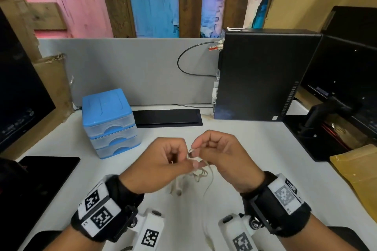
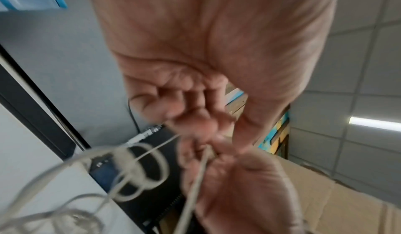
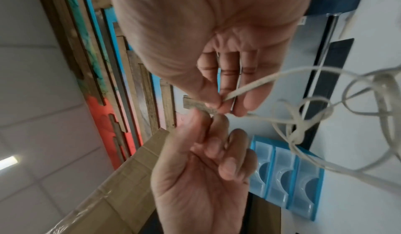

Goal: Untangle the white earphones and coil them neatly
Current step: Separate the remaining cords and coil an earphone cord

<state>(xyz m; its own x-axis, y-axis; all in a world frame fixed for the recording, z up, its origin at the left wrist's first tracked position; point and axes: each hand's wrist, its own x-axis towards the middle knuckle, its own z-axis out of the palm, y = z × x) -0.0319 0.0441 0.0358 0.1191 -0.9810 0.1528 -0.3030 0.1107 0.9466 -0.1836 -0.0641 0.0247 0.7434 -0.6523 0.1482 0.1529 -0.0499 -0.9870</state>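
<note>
My hands work over bare white desk [image 1: 234,144], with open room near me and to the right. Far left stands the blue drawer unit [image 1: 109,122]; behind it, a flat black pad [image 1: 167,117] lies low. The black computer tower [image 1: 261,75] blocks the far right, a monitor stand [image 1: 318,116] beyond it. A black tablet [image 1: 47,171] lies near left.
</note>
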